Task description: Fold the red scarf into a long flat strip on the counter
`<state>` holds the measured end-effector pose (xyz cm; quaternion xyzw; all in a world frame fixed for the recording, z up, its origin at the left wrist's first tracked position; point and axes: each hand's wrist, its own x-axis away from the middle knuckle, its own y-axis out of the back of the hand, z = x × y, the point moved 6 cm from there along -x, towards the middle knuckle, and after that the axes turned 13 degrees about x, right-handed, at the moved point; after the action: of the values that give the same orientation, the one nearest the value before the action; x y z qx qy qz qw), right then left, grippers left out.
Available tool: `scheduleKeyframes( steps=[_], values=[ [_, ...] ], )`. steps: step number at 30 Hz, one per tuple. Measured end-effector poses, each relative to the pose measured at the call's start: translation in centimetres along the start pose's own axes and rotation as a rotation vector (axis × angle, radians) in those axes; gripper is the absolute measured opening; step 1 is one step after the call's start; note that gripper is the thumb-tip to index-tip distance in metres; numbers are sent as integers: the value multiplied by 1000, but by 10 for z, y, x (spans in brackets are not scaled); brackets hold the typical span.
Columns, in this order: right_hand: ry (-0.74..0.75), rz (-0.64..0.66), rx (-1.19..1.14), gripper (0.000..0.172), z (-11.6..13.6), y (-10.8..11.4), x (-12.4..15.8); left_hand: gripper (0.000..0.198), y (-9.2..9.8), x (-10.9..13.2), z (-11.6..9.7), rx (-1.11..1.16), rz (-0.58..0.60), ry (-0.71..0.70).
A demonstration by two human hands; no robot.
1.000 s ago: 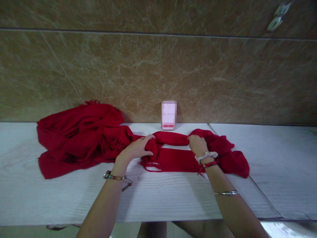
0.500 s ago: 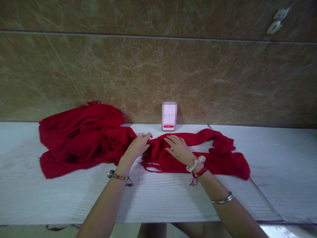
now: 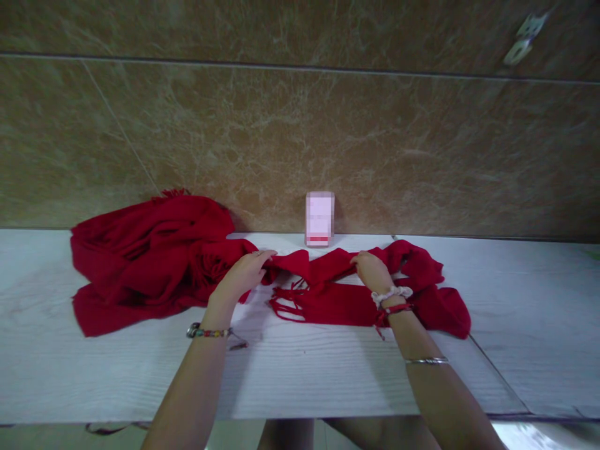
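A red fringed scarf [image 3: 150, 262] lies across the surface, heaped in loose folds on the left. Narrower folded strips of red cloth [image 3: 337, 306] run to the right, with fringe at their left end; I cannot tell whether everything is one piece. My left hand [image 3: 244, 270] is closed on the cloth where the heap meets the upper strip. Farther right, my right hand [image 3: 372, 270] pinches the same upper strip near its far edge. Between the hands the strip is spread with a crease, while the lower strip lies flat below it.
A phone [image 3: 319, 220] with a blurred screen leans upright against the brown tiled wall [image 3: 234, 137] behind the scarf. The white wood-grain tabletop [image 3: 290, 375] ends at a front edge near my body. A small pale fixture [image 3: 525, 40] is on the wall, upper right.
My right hand has shifted right along the scarf and changed from spread fingers to a pinch. My left hand has moved left. The upper strip between them is drawn out longer.
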<state>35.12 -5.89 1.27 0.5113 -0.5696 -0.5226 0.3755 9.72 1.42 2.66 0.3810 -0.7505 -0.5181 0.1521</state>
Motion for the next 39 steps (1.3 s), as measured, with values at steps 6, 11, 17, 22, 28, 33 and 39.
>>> scheduleKeyframes(
  steps=[6, 11, 17, 22, 28, 33, 39],
  values=[
    [-430, 93, 69, 28, -56, 3, 17, 49, -6, -3, -5, -40, -50, -41],
    [-97, -203, 36, 31, -6, 23, 13, 37, -9, -6, -4, -53, -68, 45],
    [310, -313, -160, 35, 67, 19, 18, 30, -12, -11, -21, 100, -179, -45],
    [364, -220, -220, 27, 69, 11, 17, 26, -31, -14, -54, 100, -79, -249],
    [245, -104, -133, 24, 58, 5, 11, 32, -18, -8, -45, -56, -86, -224],
    [160, -48, -45, 25, 42, 2, 5, 44, 0, -2, -11, -140, -204, -23],
    [-84, 54, 11, 31, -3, 3, 7, 45, 5, 0, 3, -192, -217, 118]
  ],
)
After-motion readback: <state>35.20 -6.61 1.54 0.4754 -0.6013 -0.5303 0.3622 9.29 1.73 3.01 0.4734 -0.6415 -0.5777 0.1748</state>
